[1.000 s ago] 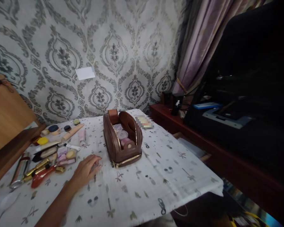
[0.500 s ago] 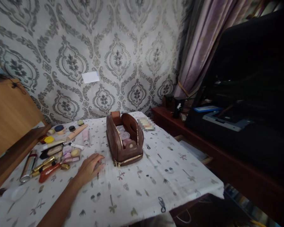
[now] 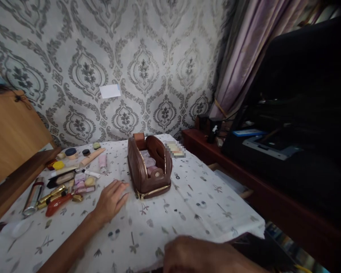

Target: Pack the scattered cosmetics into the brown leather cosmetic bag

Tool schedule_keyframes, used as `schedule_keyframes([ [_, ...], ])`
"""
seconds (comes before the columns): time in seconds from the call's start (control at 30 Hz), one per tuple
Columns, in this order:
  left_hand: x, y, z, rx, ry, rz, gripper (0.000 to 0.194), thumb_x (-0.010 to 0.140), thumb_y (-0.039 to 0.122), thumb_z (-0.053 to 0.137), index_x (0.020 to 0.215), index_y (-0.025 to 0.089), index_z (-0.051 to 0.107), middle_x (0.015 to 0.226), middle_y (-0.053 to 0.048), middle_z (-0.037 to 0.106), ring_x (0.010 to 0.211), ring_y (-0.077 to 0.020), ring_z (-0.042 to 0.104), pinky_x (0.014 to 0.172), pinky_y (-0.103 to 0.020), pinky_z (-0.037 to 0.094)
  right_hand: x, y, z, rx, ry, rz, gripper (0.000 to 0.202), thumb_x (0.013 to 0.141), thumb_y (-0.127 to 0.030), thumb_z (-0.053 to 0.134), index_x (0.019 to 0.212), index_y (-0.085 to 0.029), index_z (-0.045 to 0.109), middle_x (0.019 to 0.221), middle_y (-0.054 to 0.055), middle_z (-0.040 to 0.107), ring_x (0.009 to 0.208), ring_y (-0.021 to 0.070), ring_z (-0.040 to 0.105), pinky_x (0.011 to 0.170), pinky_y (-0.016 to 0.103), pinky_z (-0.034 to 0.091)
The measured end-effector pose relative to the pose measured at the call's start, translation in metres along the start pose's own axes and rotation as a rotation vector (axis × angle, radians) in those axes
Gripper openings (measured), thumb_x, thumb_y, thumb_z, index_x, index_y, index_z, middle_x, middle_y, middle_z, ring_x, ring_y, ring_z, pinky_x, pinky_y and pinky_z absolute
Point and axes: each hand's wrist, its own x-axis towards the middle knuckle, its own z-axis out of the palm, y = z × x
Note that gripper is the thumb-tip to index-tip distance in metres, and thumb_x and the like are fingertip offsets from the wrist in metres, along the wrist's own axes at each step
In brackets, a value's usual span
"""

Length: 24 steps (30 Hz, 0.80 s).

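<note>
A brown leather pouch point(image 3: 149, 185) stands unzipped on the patterned cloth, with a round pinkish item point(image 3: 150, 162) and a glittery one inside. Just left of it, my left hand point(image 3: 112, 201) rests on the cloth, its thumb apart from the fingers and nothing held. My right hand point(image 3: 187, 252) is at the bottom edge, blurred, with its fingers hidden. Cosmetics lie to the left, among them a pink tube point(image 3: 102, 163), a red-orange item point(image 3: 57, 204) and a silver cylinder point(image 3: 34, 197).
A pixelated flat item point(image 3: 175, 149) lies behind the pouch. Wooden furniture point(image 3: 17, 136) borders the left side. A dark red desk point(image 3: 233, 163) with a large black screen point(image 3: 295, 113) stands at the right. The patterned wall is behind.
My right hand has come into view at the bottom. My left hand has shifted slightly, with its thumb now spread more clearly from the fingers. The pouch stays in place.
</note>
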Motion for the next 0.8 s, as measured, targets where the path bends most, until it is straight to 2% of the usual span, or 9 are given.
schedule_keyframes([
  [0.07, 0.02, 0.023, -0.006, 0.064, 0.105, 0.164, 0.021, 0.096, 0.021, 0.049, 0.112, 0.014, 0.06, 0.092, -0.01, 0.069, 0.088, -0.0231, 0.062, 0.079, -0.036, 0.051, 0.006, 0.0, -0.03, -0.045, 0.138, -0.099, 0.021, 0.095, -0.018, 0.05, 0.102, -0.021, 0.069, 0.098, 0.005, 0.07, 0.093, 0.0187, 0.066, 0.085, 0.032, 0.052],
  [0.13, 0.043, 0.045, -0.005, 0.134, 0.143, 0.269, 0.026, 0.095, 0.021, 0.05, 0.119, 0.014, 0.057, 0.105, -0.013, 0.07, 0.101, -0.0261, 0.062, 0.09, -0.042, 0.049, 0.019, 0.002, -0.058, -0.126, 0.439, -0.164, 0.024, 0.097, -0.022, 0.044, 0.107, -0.02, 0.066, 0.1, 0.007, 0.067, 0.09, 0.0183, 0.065, 0.084, 0.033, 0.052],
  [0.17, 0.054, 0.055, -0.001, 0.167, 0.145, 0.281, 0.029, 0.096, 0.021, 0.048, 0.123, 0.013, 0.056, 0.112, -0.015, 0.069, 0.108, -0.0271, 0.061, 0.095, -0.044, 0.047, 0.029, 0.006, -0.071, -0.186, 0.614, -0.173, 0.025, 0.097, -0.022, 0.044, 0.111, -0.021, 0.064, 0.105, 0.009, 0.065, 0.095, 0.0199, 0.064, 0.087, 0.035, 0.052],
  [0.23, 0.071, 0.069, 0.011, 0.224, 0.122, 0.23, 0.036, 0.097, 0.02, 0.044, 0.131, 0.01, 0.051, 0.121, -0.019, 0.066, 0.121, -0.0294, 0.056, 0.102, -0.049, 0.044, 0.052, 0.016, -0.09, -0.316, 0.931, -0.059, 0.031, 0.094, -0.023, 0.047, 0.124, -0.019, 0.057, 0.116, 0.014, 0.059, 0.107, 0.0252, 0.06, 0.092, 0.042, 0.051],
  [0.27, 0.077, 0.074, 0.019, 0.25, 0.11, 0.185, 0.038, 0.097, 0.019, 0.043, 0.133, 0.008, 0.048, 0.124, -0.02, 0.065, 0.124, -0.0307, 0.054, 0.104, -0.052, 0.042, 0.064, 0.023, -0.096, -0.358, 1.015, 0.018, 0.04, 0.091, -0.024, 0.052, 0.13, -0.017, 0.052, 0.125, 0.017, 0.054, 0.115, 0.0285, 0.055, 0.097, 0.046, 0.049],
  [0.37, 0.083, 0.078, 0.037, 0.279, 0.087, 0.084, 0.041, 0.095, 0.011, 0.041, 0.135, 0.003, 0.045, 0.12, -0.022, 0.066, 0.12, -0.0304, 0.057, 0.108, -0.057, 0.037, 0.09, 0.042, -0.105, -0.396, 1.072, 0.17, 0.062, 0.081, -0.024, 0.061, 0.139, -0.014, 0.041, 0.137, 0.021, 0.044, 0.128, 0.0349, 0.046, 0.101, 0.052, 0.046],
  [0.47, 0.075, 0.077, 0.041, 0.178, 0.098, 0.088, 0.033, 0.095, 0.005, 0.039, 0.124, 0.011, 0.054, 0.095, -0.011, 0.071, 0.098, -0.0224, 0.064, 0.112, -0.057, 0.034, 0.099, 0.053, -0.102, -0.344, 1.132, 0.212, 0.062, 0.079, -0.018, 0.055, 0.139, -0.016, 0.04, 0.136, 0.018, 0.046, 0.123, 0.0338, 0.051, 0.095, 0.05, 0.051],
  [0.6, 0.064, 0.075, 0.035, 0.091, 0.123, 0.168, 0.023, 0.096, 0.008, 0.042, 0.106, 0.016, 0.062, 0.083, -0.003, 0.069, 0.089, -0.0181, 0.064, 0.115, -0.057, 0.029, 0.1, 0.059, -0.096, -0.244, 1.237, 0.099, 0.061, 0.077, -0.014, 0.049, 0.138, -0.019, 0.042, 0.128, 0.015, 0.053, 0.116, 0.0298, 0.056, 0.094, 0.046, 0.051],
  [0.8, 0.064, 0.069, 0.038, 0.05, 0.16, 0.176, 0.019, 0.094, 0.006, 0.048, 0.102, 0.012, 0.064, 0.085, -0.004, 0.072, 0.089, -0.0166, 0.064, 0.119, -0.05, 0.024, 0.105, 0.078, -0.09, -0.203, 1.293, -0.083, 0.049, 0.084, -0.021, 0.05, 0.133, -0.02, 0.047, 0.126, 0.013, 0.056, 0.117, 0.0276, 0.054, 0.095, 0.045, 0.05],
])
